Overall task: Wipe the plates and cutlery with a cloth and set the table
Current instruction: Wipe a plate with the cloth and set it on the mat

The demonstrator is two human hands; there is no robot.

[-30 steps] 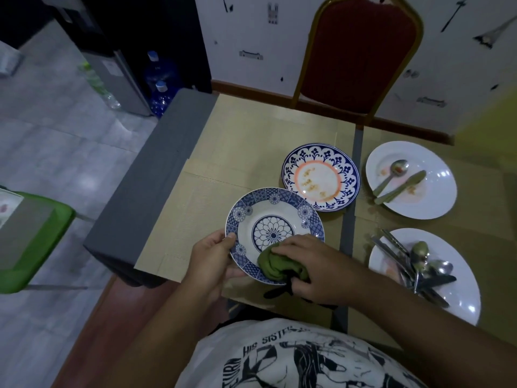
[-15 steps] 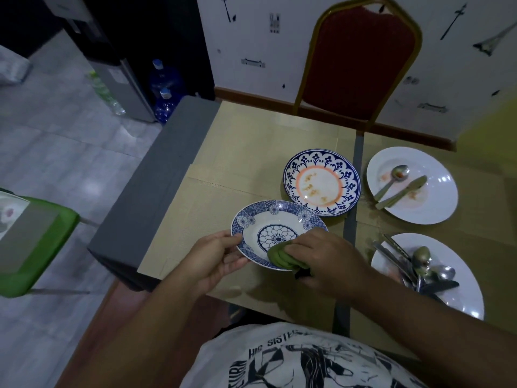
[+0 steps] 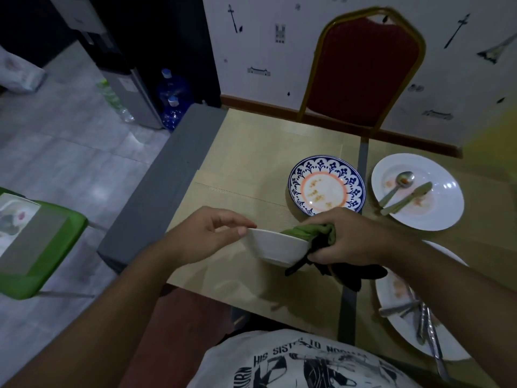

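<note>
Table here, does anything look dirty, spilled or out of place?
The blue plate has crumbs in its centre. The far white plate shows reddish smears around a spoon and knife; the near white plate is smeared too, with cutlery heaped loosely on it. Nothing looks spilled or broken.

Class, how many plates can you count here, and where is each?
4: held plate, tilted, between left hand and right hand; blue-patterned plate behind it; far white plate on the right; near white plate, partly hidden by the right arm.
</note>
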